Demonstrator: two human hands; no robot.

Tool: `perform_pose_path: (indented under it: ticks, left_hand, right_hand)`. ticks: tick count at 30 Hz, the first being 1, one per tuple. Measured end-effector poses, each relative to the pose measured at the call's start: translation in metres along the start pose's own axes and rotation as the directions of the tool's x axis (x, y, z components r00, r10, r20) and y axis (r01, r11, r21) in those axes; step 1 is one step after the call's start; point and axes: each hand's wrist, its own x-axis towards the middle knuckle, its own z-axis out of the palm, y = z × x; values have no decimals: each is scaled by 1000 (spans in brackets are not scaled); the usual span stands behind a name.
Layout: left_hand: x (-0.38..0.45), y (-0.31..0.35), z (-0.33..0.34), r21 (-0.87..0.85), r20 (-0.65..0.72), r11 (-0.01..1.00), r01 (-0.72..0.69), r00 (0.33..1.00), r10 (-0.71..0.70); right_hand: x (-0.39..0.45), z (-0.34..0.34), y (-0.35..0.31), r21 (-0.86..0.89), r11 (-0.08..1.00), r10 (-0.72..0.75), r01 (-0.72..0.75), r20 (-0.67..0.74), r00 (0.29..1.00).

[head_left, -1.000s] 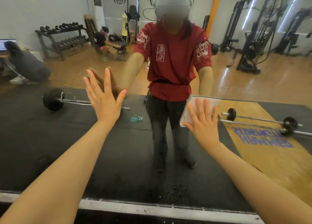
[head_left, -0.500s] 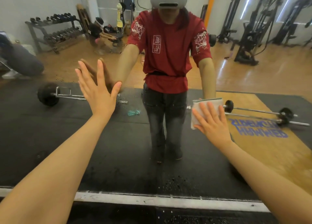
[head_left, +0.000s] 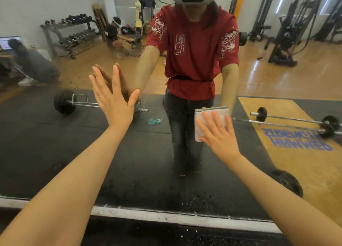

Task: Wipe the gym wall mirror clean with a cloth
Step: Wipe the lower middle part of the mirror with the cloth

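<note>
The wall mirror [head_left: 140, 162] fills the view and reflects me and the gym. My left hand [head_left: 112, 99] lies flat against the glass at centre left, fingers straight and spread. My right hand [head_left: 218, 134] presses a folded white cloth [head_left: 202, 116] flat onto the mirror at centre right, fingers straight over it. Water droplets speckle the glass near the lower edge and around my left hand's reflection.
The mirror's pale bottom frame [head_left: 166, 218] runs across the lower view above a dark floor mat. Reflected behind me are barbells, a dumbbell rack, weight machines and two other people on the left.
My right hand has slid the cloth across the glass, first rightwards then back left. My left hand stays planted on the mirror. My head has tilted, shifting the view.
</note>
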Motion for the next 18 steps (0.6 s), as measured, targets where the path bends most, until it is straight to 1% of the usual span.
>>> perform_pose_path:
  ticks: [2,4,8,10,12,14,16,18]
  left_hand:
    - [0,0,0,11,-2,1000,-7,1000,7]
    - [0,1,-2,20,-2,1000,-2,1000,2]
    - [0,5,-6,7,20,1000,16,1000,-16]
    - [-1,6,-7,-1,29,1000,22,999,-22]
    - [0,7,-8,-10,43,999,32,999,-31]
    - [0,6,-10,-15,50,999,35,998,-34]
    - [-1,4,-11,-10,57,999,32,998,-31]
    - [-1,5,-12,-4,67,999,41,997,-41]
  right_hand:
    - [-14,1,18,-18,1000,8,-7,14,1000]
    - [-18,1,22,-6,1000,25,-25,22,999]
    - [-2,-1,-4,4,994,108,-108,39,993]
    - [19,-2,-30,20,997,73,-74,38,997]
    - [50,-6,-59,46,999,26,-26,4,1000]
    - [78,-12,-77,72,997,8,-6,-40,999]
    - [92,-16,-75,68,998,-1,4,-53,999]
    - [100,-23,-56,74,997,24,-19,-67,997]
